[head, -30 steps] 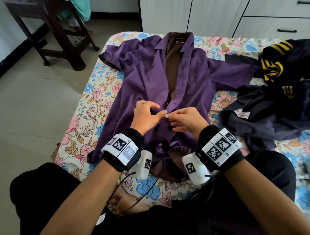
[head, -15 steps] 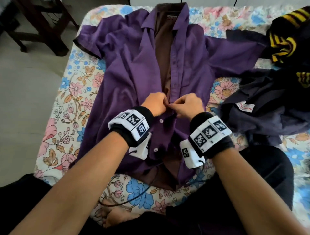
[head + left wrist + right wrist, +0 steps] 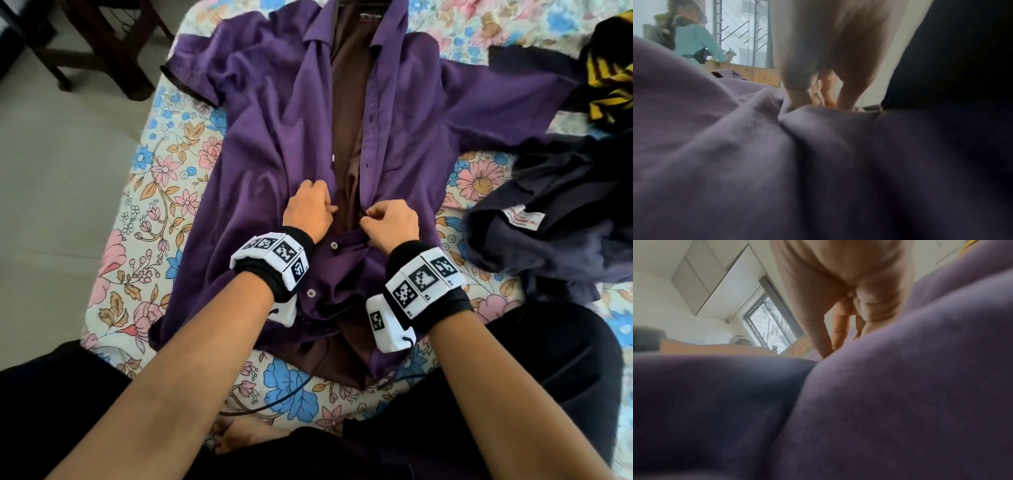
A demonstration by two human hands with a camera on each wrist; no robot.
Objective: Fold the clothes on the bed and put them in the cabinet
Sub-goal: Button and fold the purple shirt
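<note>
Your left hand (image 3: pixel 308 212) and right hand (image 3: pixel 390 222) each pinch one front edge of the purple shirt (image 3: pixel 267 144), spread face-up on the bed (image 3: pixel 144 192) (two lower buttons look fastened). Tug unevenly and the plackets may misalign, or a button may slip its hole. A dark garment pile (image 3: pixel 548 226) crowds the right sleeve, cramping the folding space.

The purple shirt (image 3: pixel 260 144) is smooth cloth with a soft sheen. The floral bedsheet (image 3: pixel 154 192) looks matt cotton. The chair (image 3: pixel 113 51) is dark wood.
</note>
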